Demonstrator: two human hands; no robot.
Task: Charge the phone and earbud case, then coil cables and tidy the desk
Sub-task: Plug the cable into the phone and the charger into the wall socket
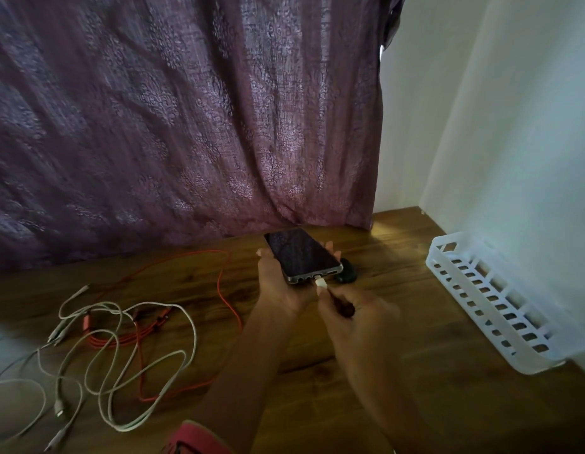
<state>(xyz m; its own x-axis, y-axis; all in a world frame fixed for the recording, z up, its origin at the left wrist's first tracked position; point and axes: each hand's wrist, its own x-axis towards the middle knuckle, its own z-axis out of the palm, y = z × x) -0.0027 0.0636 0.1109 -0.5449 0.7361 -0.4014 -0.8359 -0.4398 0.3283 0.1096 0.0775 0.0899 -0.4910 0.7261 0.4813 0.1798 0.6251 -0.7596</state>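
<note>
Found the phone [301, 253] held over the back part of the desk [399, 371], screen up and dark, lower end toward the camera. Gripped from beneath by the left hand [278, 283]: thumb curled against the left edge, fingertips showing past the right edge. Noted the right hand [356, 309] just below the phone, fingers curled, thumb and forefinger pinching a white plug [320, 283]. Recorded the plug's tip at the middle port in the phone's lower edge; cannot tell whether fully seated. Noted a dark length running from the plug back into the curled fingers; too dim to identify. Located the earbud case [347, 273], dark and rounded, resting on the desk just right of the phone's lower end and partly hidden behind it. Logged a loose tangle of white cables [120, 355] at the front left of the desk, several plugs lying free, well apart from both hands. Logged an orange cable [225, 296], partly bundled under the white tangle, with one long loop reaching the back of the desk and passing beside the left forearm. Noted a white slotted basket [501, 306] along the wall [514, 126] at the right edge of the desk. Noted a purple patterned curtain [186, 126] hanging behind, its hem on the desk's back edge.
</note>
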